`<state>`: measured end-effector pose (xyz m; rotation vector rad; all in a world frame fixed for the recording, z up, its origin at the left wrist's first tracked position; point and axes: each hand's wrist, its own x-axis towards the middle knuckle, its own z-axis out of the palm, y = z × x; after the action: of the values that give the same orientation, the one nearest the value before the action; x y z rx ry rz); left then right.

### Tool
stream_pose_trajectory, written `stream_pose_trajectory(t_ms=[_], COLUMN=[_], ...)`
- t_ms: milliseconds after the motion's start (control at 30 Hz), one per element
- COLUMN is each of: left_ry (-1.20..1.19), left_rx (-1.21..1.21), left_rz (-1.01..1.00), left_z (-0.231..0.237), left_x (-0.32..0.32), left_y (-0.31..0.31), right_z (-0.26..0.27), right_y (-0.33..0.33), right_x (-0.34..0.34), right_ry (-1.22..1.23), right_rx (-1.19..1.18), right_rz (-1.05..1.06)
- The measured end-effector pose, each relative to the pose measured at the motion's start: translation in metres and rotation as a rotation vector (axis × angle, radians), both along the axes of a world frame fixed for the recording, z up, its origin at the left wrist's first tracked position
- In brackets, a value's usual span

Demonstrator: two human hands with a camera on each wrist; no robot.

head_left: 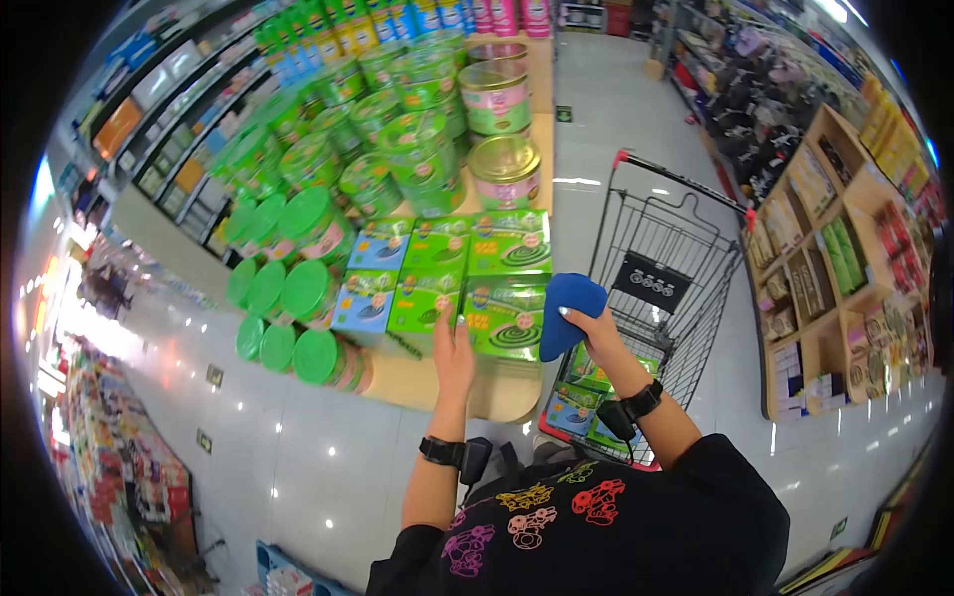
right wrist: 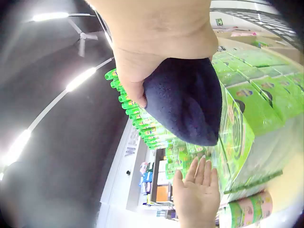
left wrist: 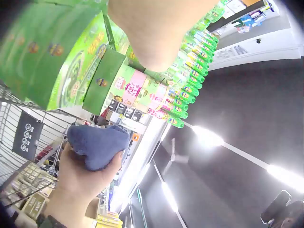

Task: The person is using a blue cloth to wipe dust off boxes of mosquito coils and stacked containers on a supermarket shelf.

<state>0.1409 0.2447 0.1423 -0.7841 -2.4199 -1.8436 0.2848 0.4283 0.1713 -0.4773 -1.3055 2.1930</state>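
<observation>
My right hand (head_left: 596, 334) grips a folded blue cloth (head_left: 570, 306), thumb on top, beside the right edge of the display. The cloth (right wrist: 183, 102) bunches into a rounded, pointed shape in the right wrist view. My left hand (head_left: 454, 360) is held up with fingers extended at the front of stacked mosquito-coil boxes. Its palm and straight fingers show in the right wrist view, with nothing in the hand (right wrist: 197, 195). Closest to it are a green box (head_left: 425, 301) and a larger green box (head_left: 504, 320); blue boxes (head_left: 362, 302) stand to the left.
A wire shopping cart (head_left: 679, 230) stands to the right, with green and blue boxes (head_left: 573, 409) inside. Green-lidded tubs (head_left: 316, 356) line the display's left side, and clear-topped tubs (head_left: 505, 169) stand behind. A wooden shelf (head_left: 817, 214) lies beyond the cart.
</observation>
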Motion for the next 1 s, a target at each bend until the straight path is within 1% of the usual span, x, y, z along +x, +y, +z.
stream_pose_trajectory(t_ms=[67, 167, 200, 300, 433, 467, 533, 633, 667, 700, 733, 800, 867, 933, 967, 1000], left_ry=[0.041, -0.029, -0.073, -0.405, -0.542, -0.488, -0.383, -0.317, -0.329, -0.339, -0.349, -0.292, -0.472, -0.555, -0.593, -0.448], left_rx=[0.002, -0.072, -0.122, 0.005, 0.022, -0.021, -0.101, -0.054, 0.004, 0.062, 0.12, 0.189, 0.333, 0.467, 0.535, 0.656], left_rz=[-0.04, -0.118, -0.132, -0.273, -0.401, -0.427, -0.473, -0.399, -0.422, -0.442, -0.462, -0.437, -0.491, -0.542, -0.568, -0.619], left_z=[-0.014, -0.035, -0.041, -0.033, -0.017, -0.015, -0.015, -0.018, -0.018, -0.002, 0.011, 0.021, 0.054, 0.09, 0.097, 0.089], left_x=[-0.032, -0.074, -0.086, -0.109, -0.115, -0.114, -0.11, -0.1, -0.097, -0.091, -0.087, -0.084, -0.071, -0.059, -0.057, -0.06], left_y=[0.022, 0.053, 0.063, 0.08, 0.084, 0.086, 0.087, 0.087, 0.086, 0.08, 0.075, 0.071, 0.058, 0.04, 0.036, 0.038], right_z=[0.001, -0.005, -0.006, -0.01, -0.017, -0.018, -0.005, -0.005, -0.007, 0.0, 0.013, 0.034, 0.052, 0.064, 0.072, 0.081], right_y=[0.011, 0.018, 0.018, 0.027, 0.033, 0.032, 0.021, 0.008, 0.006, 0.002, -0.005, -0.019, -0.032, -0.042, -0.047, -0.053], right_x=[-0.014, -0.031, -0.036, -0.053, -0.073, -0.076, -0.079, -0.083, -0.083, -0.08, -0.075, -0.064, -0.051, -0.04, -0.035, -0.03], right_ry=[-0.009, -0.001, -0.008, -0.028, -0.045, -0.05, -0.086, -0.087, -0.077, -0.031, 0.015, 0.07, 0.085, 0.145, 0.179, 0.214], right_rx=[-0.046, -0.073, -0.077, -0.106, -0.132, -0.128, -0.032, 0.048, 0.064, 0.034, 0.004, -0.03, 0.027, 0.073, 0.112, 0.15], right_rz=[0.005, -0.015, -0.027, 0.0, 0.039, 0.042, 0.048, 0.011, -0.009, -0.027, -0.045, -0.07, -0.127, -0.195, -0.2, -0.205])
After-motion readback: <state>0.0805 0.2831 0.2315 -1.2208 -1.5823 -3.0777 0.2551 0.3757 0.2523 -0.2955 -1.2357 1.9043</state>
